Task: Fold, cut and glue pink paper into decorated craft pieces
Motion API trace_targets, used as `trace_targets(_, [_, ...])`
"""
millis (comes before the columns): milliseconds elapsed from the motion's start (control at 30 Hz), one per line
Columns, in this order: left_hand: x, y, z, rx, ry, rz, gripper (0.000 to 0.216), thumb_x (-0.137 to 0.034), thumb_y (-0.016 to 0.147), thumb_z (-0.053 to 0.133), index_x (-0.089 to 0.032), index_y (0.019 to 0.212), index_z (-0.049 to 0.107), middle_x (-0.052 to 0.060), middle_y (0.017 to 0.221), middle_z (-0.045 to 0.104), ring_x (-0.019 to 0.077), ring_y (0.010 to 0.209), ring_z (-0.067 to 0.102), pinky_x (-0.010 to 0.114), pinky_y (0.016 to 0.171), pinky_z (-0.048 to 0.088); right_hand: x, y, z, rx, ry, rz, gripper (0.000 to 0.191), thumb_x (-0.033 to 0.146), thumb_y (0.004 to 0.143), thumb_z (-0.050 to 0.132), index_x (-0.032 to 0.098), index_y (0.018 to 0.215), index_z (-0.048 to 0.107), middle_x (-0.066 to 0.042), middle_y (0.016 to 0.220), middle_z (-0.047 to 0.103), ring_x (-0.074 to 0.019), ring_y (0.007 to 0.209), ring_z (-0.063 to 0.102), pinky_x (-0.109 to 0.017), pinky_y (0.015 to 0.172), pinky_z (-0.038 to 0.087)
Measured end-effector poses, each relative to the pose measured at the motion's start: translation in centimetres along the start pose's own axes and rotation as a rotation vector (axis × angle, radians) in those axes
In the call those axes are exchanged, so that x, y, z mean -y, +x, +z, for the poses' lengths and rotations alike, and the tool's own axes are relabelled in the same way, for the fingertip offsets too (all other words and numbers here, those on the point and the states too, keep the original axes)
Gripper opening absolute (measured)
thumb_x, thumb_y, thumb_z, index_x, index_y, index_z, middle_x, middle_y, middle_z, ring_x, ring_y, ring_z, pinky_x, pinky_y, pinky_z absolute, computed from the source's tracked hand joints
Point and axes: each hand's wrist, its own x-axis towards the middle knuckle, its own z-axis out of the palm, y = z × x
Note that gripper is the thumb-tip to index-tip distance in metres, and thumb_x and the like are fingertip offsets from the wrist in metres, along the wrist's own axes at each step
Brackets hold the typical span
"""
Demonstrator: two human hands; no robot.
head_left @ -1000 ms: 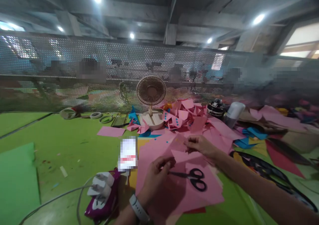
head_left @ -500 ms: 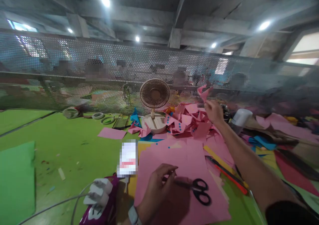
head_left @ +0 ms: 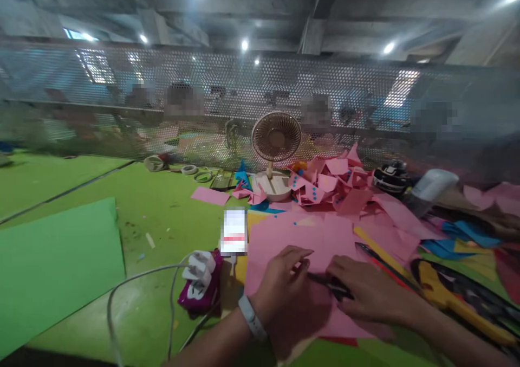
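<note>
My left hand [head_left: 284,283] rests on a large pink paper sheet [head_left: 300,234] with its fingers apart, the fingertips next to the blades of black scissors [head_left: 325,281]. My right hand [head_left: 368,291] lies over the scissors' handles with its fingers curled down on them, so most of the scissors are hidden. A watch band sits on my left wrist. Behind the sheet is a pile of folded pink paper pieces [head_left: 329,182] with small blue dots.
A small desk fan [head_left: 276,139] stands at the back. A green sheet [head_left: 57,258] lies left, beside a white charger and cable [head_left: 199,266] on a purple object. Coloured paper and a yellow-handled tool [head_left: 447,296] lie right. A perforated screen [head_left: 122,101] has people behind it.
My right hand carried a folded pink piece up to the pile at the back, let it go, and came down onto the scissors. My left hand stayed on the pink sheet.
</note>
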Motion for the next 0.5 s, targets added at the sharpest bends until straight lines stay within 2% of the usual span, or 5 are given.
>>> trace_targets(133, [-0.6,-0.2,0.1,0.016,0.057,0.081,0.031,-0.016,0.085,0.044,-0.02,0.114,0.055,0.008,0.101,0.059,0.016,0.089,0.056,0.028,0.076,0.048,0.5,0.4,0.7,-0.001,-0.062,0.055,0.018,0.016,0.063,0.049,0.018,0.08,0.052,-0.005,0.082,0.055,-0.0184,0.074,0.048,-0.027,0.061,0.03])
trace_targets(300, [-1.8,-0.5,-0.1,0.058,0.093,0.169,0.033,-0.015,0.086,0.042,-0.02,0.116,0.053,0.008,0.104,0.06,0.0174,0.094,0.055,0.031,0.081,0.046,0.2,1.3,0.3,0.079,0.016,0.05,0.017,0.012,0.056,0.05,0.019,0.072,0.05,-0.001,0.075,0.056,-0.0147,0.066,0.048,-0.024,0.053,0.024])
trace_targets(500, [-2.3,-0.8,-0.2,0.096,0.094,0.231,0.037,-0.013,0.084,0.043,-0.021,0.119,0.051,0.009,0.105,0.06,0.0181,0.095,0.056,0.032,0.08,0.047,-1.5,1.8,0.0,0.055,0.041,0.057,0.019,0.014,0.061,0.051,0.02,0.078,0.055,-0.001,0.079,0.059,-0.015,0.069,0.051,-0.023,0.055,0.028])
